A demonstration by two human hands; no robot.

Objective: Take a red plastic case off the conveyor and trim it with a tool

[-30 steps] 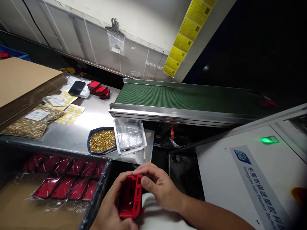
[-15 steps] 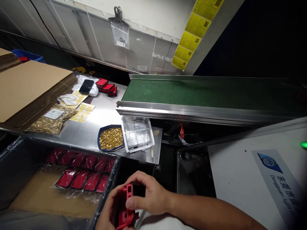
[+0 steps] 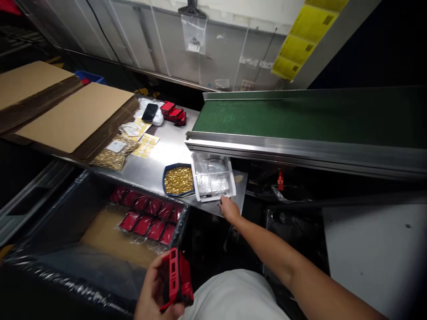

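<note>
My left hand (image 3: 155, 289) is wrapped round a red and black plastic housing (image 3: 178, 280) with rectangular slots along one edge, low in the view. My right arm reaches forward to the metal table's front edge. There my right hand (image 3: 230, 210) is closed on a thin tool (image 3: 219, 203), of which only a small end shows. Just beyond the fingers stands a white tray (image 3: 200, 196) with clear plastic bags in it. Left of that tray is a blue bin (image 3: 166, 189) full of small brass-coloured parts.
A lined crate (image 3: 110, 266) at left holds rows of bagged red pieces on cardboard. Behind the table's right part runs a green conveyor (image 3: 267, 118). Cardboard (image 3: 80, 115), a bag of brass parts (image 3: 111, 155), a phone (image 3: 150, 112) and stacked red pieces (image 3: 173, 113) lie farther back.
My right hand has let go of the red housing and moved forward to the thin tool by the white tray. The left hand keeps the housing. The view has shifted left.
</note>
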